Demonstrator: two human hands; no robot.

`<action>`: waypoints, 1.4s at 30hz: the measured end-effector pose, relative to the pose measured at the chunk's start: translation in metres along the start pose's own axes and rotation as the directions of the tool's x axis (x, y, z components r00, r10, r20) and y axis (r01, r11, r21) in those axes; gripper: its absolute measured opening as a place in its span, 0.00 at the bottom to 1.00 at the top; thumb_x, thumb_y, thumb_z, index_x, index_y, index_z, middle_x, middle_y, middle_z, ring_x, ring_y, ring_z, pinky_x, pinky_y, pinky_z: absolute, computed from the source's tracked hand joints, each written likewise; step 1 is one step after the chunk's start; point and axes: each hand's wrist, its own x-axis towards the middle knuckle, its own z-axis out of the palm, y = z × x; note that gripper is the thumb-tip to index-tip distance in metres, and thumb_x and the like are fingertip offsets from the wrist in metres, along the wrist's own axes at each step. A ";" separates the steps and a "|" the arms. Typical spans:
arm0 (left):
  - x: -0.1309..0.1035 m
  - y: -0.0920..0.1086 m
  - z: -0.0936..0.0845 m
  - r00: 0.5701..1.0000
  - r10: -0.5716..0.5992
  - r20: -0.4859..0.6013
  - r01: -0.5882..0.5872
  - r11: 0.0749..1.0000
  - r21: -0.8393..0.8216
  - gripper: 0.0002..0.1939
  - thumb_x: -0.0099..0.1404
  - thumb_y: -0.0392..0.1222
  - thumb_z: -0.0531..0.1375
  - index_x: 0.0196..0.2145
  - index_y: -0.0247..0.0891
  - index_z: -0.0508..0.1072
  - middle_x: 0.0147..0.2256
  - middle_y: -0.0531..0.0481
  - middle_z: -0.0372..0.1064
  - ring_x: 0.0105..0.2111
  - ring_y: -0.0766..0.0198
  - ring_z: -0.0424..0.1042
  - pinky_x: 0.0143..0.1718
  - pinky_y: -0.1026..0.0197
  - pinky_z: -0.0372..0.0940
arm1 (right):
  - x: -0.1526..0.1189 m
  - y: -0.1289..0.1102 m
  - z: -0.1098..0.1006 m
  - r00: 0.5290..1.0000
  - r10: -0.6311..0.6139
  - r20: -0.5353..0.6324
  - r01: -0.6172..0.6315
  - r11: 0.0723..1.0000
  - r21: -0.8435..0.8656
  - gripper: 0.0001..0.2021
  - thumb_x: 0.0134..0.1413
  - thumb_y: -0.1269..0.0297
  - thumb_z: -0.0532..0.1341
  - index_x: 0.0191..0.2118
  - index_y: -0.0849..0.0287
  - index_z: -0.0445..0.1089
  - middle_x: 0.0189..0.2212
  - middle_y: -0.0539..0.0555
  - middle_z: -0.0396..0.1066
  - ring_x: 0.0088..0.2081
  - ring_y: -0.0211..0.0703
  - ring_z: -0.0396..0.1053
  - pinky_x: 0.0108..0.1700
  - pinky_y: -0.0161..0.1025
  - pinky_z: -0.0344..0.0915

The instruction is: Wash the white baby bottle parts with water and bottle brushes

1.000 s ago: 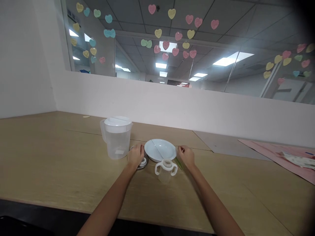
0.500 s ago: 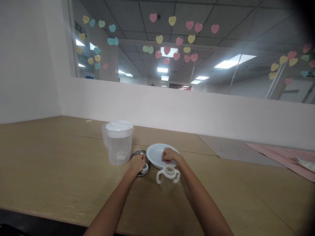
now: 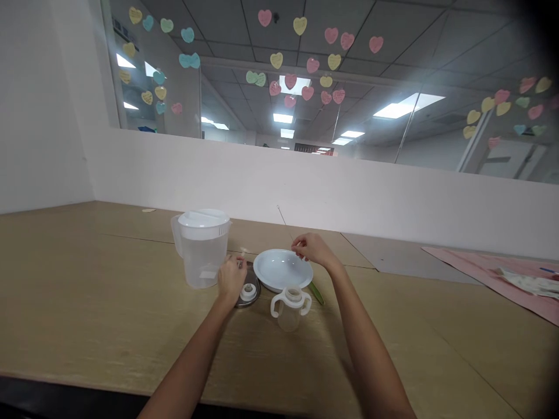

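Observation:
My right hand (image 3: 313,247) is raised over the right rim of the white bowl (image 3: 279,270), its fingers pinched on a thin wire (image 3: 285,221). The wire slants up and left and ends in a tiny loop. Above a round metal tray (image 3: 254,295), my left hand (image 3: 231,278) pinches a small clear piece (image 3: 243,251), only partly visible. On that tray sits a white ring-shaped cap (image 3: 248,292). A clear bottle with two white handles (image 3: 289,311) stands uncovered in front of the bowl.
A lidded translucent pitcher (image 3: 204,250) stands left of the tray. Right of the bowl lies a long green object (image 3: 317,293). A pink cloth (image 3: 484,270) with a white packet (image 3: 528,283) lies at the far right. The white wall (image 3: 271,180) bounds the table behind.
My right hand has risen out of the bowl with the wire, uncovering the green object. My left hand has shifted up and tilted, lifting the clear piece. The camera view has moved slightly.

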 end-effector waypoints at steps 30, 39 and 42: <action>-0.019 0.035 0.010 0.863 0.243 0.443 0.320 0.415 -0.852 0.16 0.47 0.45 0.63 0.32 0.33 0.76 0.29 0.48 0.72 0.30 0.65 0.67 0.35 0.65 0.59 | -0.014 -0.043 0.032 0.975 -0.221 0.028 0.211 0.955 0.209 0.09 0.45 0.70 0.58 0.33 0.63 0.73 0.29 0.54 0.72 0.30 0.38 0.68 0.33 0.32 0.63; -0.024 0.033 0.012 0.945 0.267 0.190 -0.011 0.606 -0.796 0.12 0.54 0.45 0.58 0.31 0.34 0.75 0.32 0.47 0.72 0.33 0.64 0.68 0.37 0.63 0.60 | -0.015 -0.047 0.024 0.963 -0.262 -0.061 0.260 0.965 -0.036 0.06 0.43 0.71 0.60 0.29 0.60 0.74 0.29 0.52 0.73 0.32 0.38 0.68 0.36 0.33 0.61; -0.028 0.031 0.013 0.954 0.296 0.042 -0.194 0.719 -0.667 0.11 0.56 0.44 0.57 0.30 0.36 0.75 0.31 0.47 0.72 0.33 0.64 0.68 0.38 0.62 0.59 | -0.014 -0.044 0.026 0.964 -0.268 -0.002 0.267 0.961 -0.076 0.05 0.43 0.70 0.60 0.28 0.60 0.74 0.27 0.51 0.73 0.31 0.37 0.67 0.34 0.32 0.60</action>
